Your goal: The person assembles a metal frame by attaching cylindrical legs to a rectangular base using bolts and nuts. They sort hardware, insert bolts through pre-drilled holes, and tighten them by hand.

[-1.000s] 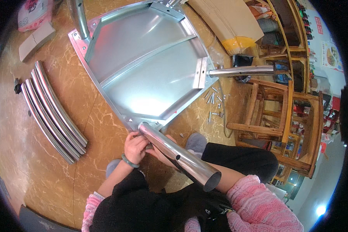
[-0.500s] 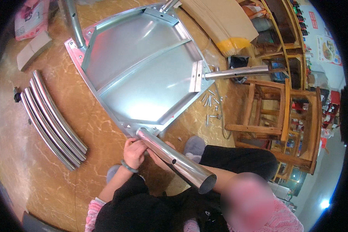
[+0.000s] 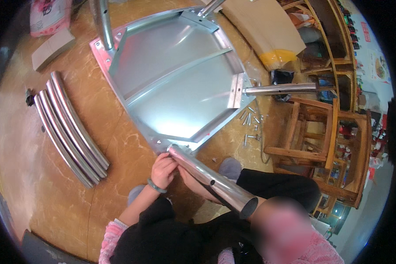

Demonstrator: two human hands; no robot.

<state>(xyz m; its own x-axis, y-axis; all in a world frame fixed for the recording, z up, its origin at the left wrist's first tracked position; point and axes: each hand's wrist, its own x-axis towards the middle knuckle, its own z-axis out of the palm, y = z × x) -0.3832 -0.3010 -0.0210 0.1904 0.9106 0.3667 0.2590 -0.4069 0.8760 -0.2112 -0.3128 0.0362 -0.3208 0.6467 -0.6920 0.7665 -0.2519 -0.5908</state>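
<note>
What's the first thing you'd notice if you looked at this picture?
The big shiny metal panel lying on the brown floor fills the middle. At its near corner a thick metal tube sticks toward the camera, with the left hand at its base. A row of curved metal bars lies to the left.

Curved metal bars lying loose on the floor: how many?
4 curved metal bars, side by side on the tan floor, left of the metal panel, touching along their lengths. More could lie outside the picture.

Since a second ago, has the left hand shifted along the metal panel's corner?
No. The left hand stays at the tube base, against the metal panel corner.
</note>
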